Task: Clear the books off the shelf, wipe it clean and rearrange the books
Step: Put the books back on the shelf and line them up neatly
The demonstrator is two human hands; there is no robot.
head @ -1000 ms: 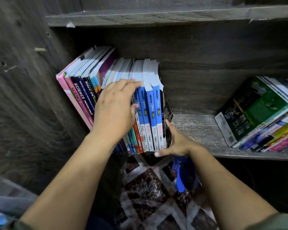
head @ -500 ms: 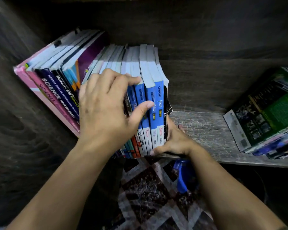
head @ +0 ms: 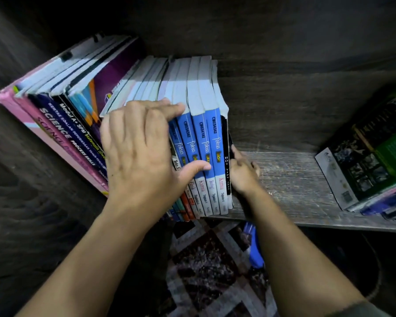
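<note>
A second pile of books [head: 370, 161] lies tilted at the right end of the shelf [head: 295, 186], well apart from the ones I am handling, with bare board between. To my left, pink science books [head: 44, 126] lean against the side wall [head: 21, 202] of the unit and hem the row in on that side. A slim black book [head: 225, 156] closes the right end of the upright books [head: 206, 143], which stand at the left of the shelf, spines toward me, several of them blue.

My left hand [head: 142, 154] comes over the middle of the row. Its fingers curl over the top edges and the thumb presses on a blue spine, so it grips a bundle of the upright books. My right hand [head: 242, 172] sits low on the shelf against the outer face of the black book, thumb pointing up along it. Its fingers are blurred, so I cannot tell whether they hold the book or only press on it.

The shelf is grey, grained wood with a dark back panel [head: 284, 99]. Below its front edge I see a patterned floor [head: 204, 266] and a blue object [head: 255, 250] beside my right forearm.
</note>
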